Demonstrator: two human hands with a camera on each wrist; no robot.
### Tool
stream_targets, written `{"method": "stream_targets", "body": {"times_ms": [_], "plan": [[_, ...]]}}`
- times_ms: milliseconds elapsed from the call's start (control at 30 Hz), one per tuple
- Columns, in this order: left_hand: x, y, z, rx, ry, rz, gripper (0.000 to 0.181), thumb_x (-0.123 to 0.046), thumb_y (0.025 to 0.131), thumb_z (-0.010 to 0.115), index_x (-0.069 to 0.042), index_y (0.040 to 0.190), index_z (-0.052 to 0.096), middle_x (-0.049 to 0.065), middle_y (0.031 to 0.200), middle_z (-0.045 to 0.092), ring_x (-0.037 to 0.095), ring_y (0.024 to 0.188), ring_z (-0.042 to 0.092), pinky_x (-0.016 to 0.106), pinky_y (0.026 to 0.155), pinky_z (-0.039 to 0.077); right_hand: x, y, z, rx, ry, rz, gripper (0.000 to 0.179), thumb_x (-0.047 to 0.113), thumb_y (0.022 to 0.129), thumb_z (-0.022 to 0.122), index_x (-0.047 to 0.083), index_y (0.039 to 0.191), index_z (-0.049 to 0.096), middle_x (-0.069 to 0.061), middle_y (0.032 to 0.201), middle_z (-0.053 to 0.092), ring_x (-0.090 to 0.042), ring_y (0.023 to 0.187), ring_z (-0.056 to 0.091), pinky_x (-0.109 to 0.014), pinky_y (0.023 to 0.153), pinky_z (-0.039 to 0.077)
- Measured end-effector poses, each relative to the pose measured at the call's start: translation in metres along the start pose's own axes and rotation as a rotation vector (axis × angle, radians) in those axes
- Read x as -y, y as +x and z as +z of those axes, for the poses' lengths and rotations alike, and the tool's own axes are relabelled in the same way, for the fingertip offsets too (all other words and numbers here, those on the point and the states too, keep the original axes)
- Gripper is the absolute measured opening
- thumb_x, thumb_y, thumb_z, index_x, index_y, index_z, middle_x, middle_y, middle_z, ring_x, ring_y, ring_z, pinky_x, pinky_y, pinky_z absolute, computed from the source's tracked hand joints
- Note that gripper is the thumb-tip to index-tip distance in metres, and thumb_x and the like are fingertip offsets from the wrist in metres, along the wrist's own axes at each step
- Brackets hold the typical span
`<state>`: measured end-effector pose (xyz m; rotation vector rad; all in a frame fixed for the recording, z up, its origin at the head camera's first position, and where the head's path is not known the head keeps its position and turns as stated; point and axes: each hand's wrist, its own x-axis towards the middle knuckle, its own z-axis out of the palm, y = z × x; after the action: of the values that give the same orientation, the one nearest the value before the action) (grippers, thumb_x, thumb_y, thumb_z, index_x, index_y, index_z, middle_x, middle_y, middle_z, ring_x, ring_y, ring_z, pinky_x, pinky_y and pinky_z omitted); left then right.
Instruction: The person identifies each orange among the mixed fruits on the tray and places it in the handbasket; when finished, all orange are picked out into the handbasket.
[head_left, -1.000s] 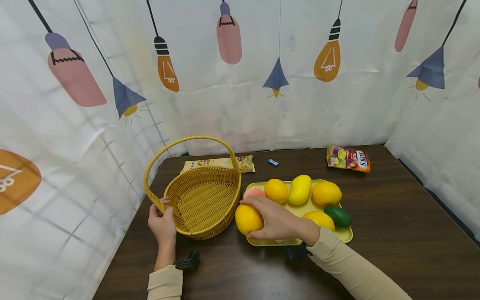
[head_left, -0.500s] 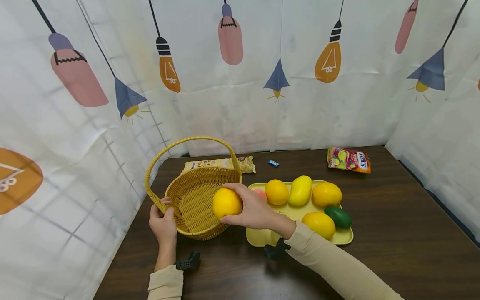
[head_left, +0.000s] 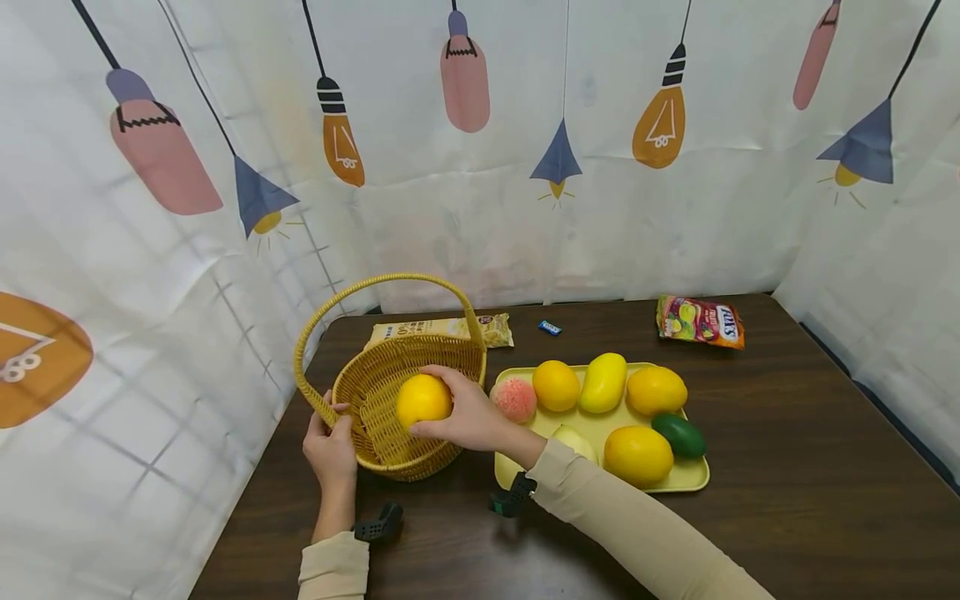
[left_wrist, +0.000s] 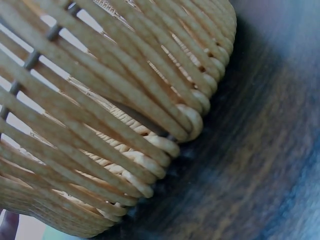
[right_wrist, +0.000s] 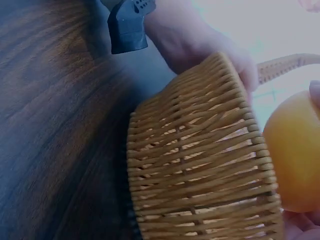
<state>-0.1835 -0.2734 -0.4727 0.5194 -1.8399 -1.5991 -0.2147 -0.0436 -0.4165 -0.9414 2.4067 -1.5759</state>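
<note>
In the head view, my left hand (head_left: pixel 331 454) grips the left side of a woven yellow basket (head_left: pixel 408 468), where its tall arched handle meets the rim. My right hand (head_left: pixel 480 421) holds an orange (head_left: pixel 423 400) between thumb and fingers over the basket's opening. No fruit shows inside the basket. The right wrist view shows the orange (right_wrist: pixel 295 155) just past the rim of the basket (right_wrist: pixel 205 160). Wicker wall of the basket (left_wrist: pixel 130 85) fills much of the left wrist view, with a fingertip (left_wrist: pixel 8 226) at the lower left corner.
Right of the basket, a yellow tray (head_left: pixel 600 427) bears a peach (head_left: pixel 514 400), another orange (head_left: pixel 556 386), a mango (head_left: pixel 603 383), a pear (head_left: pixel 576 442), a green oval fruit (head_left: pixel 678 435) and yellow fruits (head_left: pixel 637 456). Snack packs (head_left: pixel 700 322) and a small blue wrapper (head_left: pixel 550 327) lie behind.
My right hand has carried the orange leftward from the tray's left edge to over the basket. The peach and the pear on the tray have come into clearer view. The left hand keeps its hold.
</note>
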Motion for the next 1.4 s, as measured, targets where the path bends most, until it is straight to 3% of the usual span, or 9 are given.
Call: {"method": "stream_targets", "body": {"times_ms": [133,333,500,633,1000,1167,1400], "plan": [[0.001,0.001,0.001,-0.011,-0.011,-0.002,0.028,-0.005,0.089,0.051,0.005,0.11,0.066,0.006,0.14,0.056,0.011,0.091,0.047,0.018,0.068,0.036,-0.001,0.01,0.008,-0.017,-0.032,0.001,0.083,0.041,0.076,0.08,0.021,0.146,0.041,0.002,0.135,0.051,-0.012,0.103,0.057,-0.03,0.082,0.05],[0.002,0.001,0.002,-0.023,-0.017,-0.013,0.025,-0.005,0.088,0.052,0.007,0.106,0.065,0.001,0.14,0.057,0.013,0.091,0.047,0.019,0.066,0.035,-0.004,0.026,0.016,-0.007,-0.065,-0.002,0.082,0.04,0.077,0.08,0.018,0.147,0.041,0.001,0.136,0.051,-0.012,0.104,0.056,-0.029,0.081,0.05],[0.003,-0.001,0.002,-0.031,-0.041,-0.006,0.023,-0.003,0.088,0.053,0.008,0.105,0.064,0.002,0.14,0.057,0.012,0.1,0.048,0.017,0.074,0.036,-0.004,0.038,0.019,0.018,0.001,0.045,0.081,0.039,0.076,0.081,0.023,0.146,0.043,0.003,0.133,0.054,-0.011,0.102,0.058,-0.029,0.079,0.051],[0.003,-0.002,0.002,-0.033,-0.049,-0.016,0.023,-0.003,0.087,0.054,0.007,0.105,0.064,0.001,0.138,0.058,0.012,0.099,0.049,0.017,0.073,0.038,-0.005,0.046,0.023,0.034,0.03,0.091,0.08,0.039,0.076,0.082,0.027,0.145,0.043,0.003,0.129,0.057,-0.01,0.099,0.059,-0.028,0.078,0.051],[-0.001,0.0,0.003,-0.022,-0.064,-0.029,0.027,-0.005,0.086,0.055,0.006,0.108,0.065,0.0,0.137,0.059,0.011,0.108,0.05,0.018,0.08,0.037,-0.004,0.065,0.033,0.059,0.095,0.149,0.086,0.037,0.077,0.081,0.015,0.149,0.039,-0.001,0.128,0.056,-0.011,0.1,0.058,-0.029,0.08,0.05],[-0.002,0.0,0.003,-0.019,-0.063,-0.03,0.028,-0.004,0.086,0.055,0.006,0.11,0.065,0.002,0.136,0.059,0.01,0.109,0.05,0.016,0.081,0.038,-0.008,0.074,0.04,0.055,0.044,0.155,0.086,0.033,0.078,0.08,0.013,0.149,0.037,-0.004,0.134,0.052,-0.015,0.103,0.057,-0.031,0.081,0.049],[0.0,0.0,0.003,-0.033,-0.084,-0.033,0.036,-0.004,0.086,0.056,0.001,0.121,0.065,0.01,0.113,0.064,0.012,0.101,0.05,0.016,0.079,0.039,-0.011,0.08,0.052,0.063,-0.087,0.156,0.084,0.029,0.075,0.081,0.015,0.147,0.041,-0.006,0.133,0.051,-0.015,0.1,0.055,-0.03,0.078,0.048]]}}
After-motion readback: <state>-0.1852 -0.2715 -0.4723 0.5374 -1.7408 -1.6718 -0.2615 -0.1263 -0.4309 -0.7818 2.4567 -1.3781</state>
